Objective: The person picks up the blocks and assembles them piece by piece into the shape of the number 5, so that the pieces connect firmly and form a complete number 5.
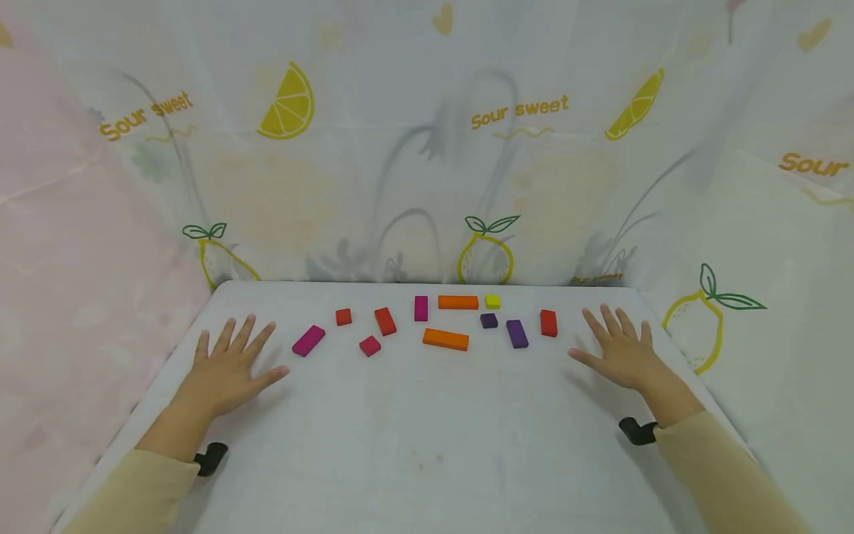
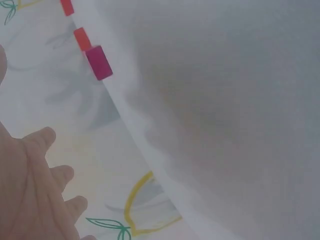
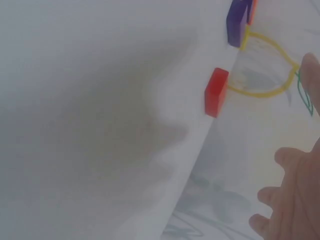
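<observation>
My left hand (image 1: 223, 374) is spread palm down over the left side of the white table, holding nothing. Nearest to it lies a magenta block (image 1: 309, 341), also visible in the left wrist view. On the right side my right hand (image 1: 623, 352) has its fingers spread too, with nothing in it. A red block (image 1: 548, 323) lies just left of its fingertips. Between the hands are an orange block (image 1: 445, 340), a purple block (image 1: 517, 334), a small pinkish-red block (image 1: 370, 345) and a red-orange block (image 1: 385, 321). Each hand casts a shadow on the tabletop.
Along the far edge of the white table (image 1: 414, 430) lie another magenta block (image 1: 421, 308), a second orange block (image 1: 458, 302), a small yellow block (image 1: 492, 302), a dark purple block (image 1: 489, 320) and a small red-orange block (image 1: 343, 317). A lemon-printed curtain (image 1: 373, 185) hangs behind.
</observation>
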A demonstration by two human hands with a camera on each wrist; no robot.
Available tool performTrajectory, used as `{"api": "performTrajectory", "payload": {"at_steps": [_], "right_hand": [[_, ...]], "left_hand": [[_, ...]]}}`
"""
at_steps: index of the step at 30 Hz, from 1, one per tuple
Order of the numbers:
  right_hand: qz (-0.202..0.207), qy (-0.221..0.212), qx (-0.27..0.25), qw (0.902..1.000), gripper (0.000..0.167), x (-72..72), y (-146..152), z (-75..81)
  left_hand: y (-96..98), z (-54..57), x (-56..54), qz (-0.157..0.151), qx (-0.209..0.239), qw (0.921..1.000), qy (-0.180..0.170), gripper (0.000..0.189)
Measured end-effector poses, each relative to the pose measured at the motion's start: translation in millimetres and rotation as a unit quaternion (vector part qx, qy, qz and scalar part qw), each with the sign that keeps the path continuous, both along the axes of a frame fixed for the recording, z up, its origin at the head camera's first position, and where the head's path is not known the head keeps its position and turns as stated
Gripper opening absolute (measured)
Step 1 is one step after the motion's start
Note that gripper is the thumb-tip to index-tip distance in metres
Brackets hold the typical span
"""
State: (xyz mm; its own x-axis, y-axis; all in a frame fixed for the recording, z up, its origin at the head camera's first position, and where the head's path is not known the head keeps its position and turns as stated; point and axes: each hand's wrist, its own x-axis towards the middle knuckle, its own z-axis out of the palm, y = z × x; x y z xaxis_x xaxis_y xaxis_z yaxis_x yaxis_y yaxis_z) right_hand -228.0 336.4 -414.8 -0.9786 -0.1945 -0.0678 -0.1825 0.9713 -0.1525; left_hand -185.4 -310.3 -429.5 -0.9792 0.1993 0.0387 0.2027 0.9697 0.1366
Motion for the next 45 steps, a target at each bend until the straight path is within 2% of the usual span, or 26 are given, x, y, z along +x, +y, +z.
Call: {"api": "performTrajectory", "payload": {"at_steps": [8, 15, 21, 29, 36, 45], "right_hand": [[0.019, 0.004, -0.002, 0.9998, 0.096, -8.5, -17.2, 2.7], [0.034, 0.005, -0.01, 0.9994, 0.093, -17.5, -32.9, 3.3], [0.049, 0.009, -0.031, 0.9983, 0.091, -24.7, -47.8, 1.6], [0.058, 0.002, -0.046, 0.9972, 0.089, -33.9, -68.3, 4.2], [0.069, -0.001, -0.028, 0.9973, 0.086, -43.3, -87.4, 1.0], [0.082, -0.004, -0.032, 0.9961, 0.083, -51.1, -107.4, -0.1]], "left_hand": [[20.1, 2.5, -8.7, -0.016, 0.008, 0.9998, 0.011, 0.092], [37.6, -1.0, -20.5, -0.027, 0.01, 0.9996, 0.006, 0.092], [53.4, 2.3, -29.3, -0.028, 0.014, 0.9995, -0.003, 0.093], [79.1, 1.4, -43.9, -0.048, 0.016, 0.9987, 0.005, 0.092], [100.0, -2.3, -58.0, -0.065, 0.024, 0.9976, 0.005, 0.091], [126.2, -0.3, -69.2, -0.08, 0.019, 0.9966, 0.006, 0.085]]}}
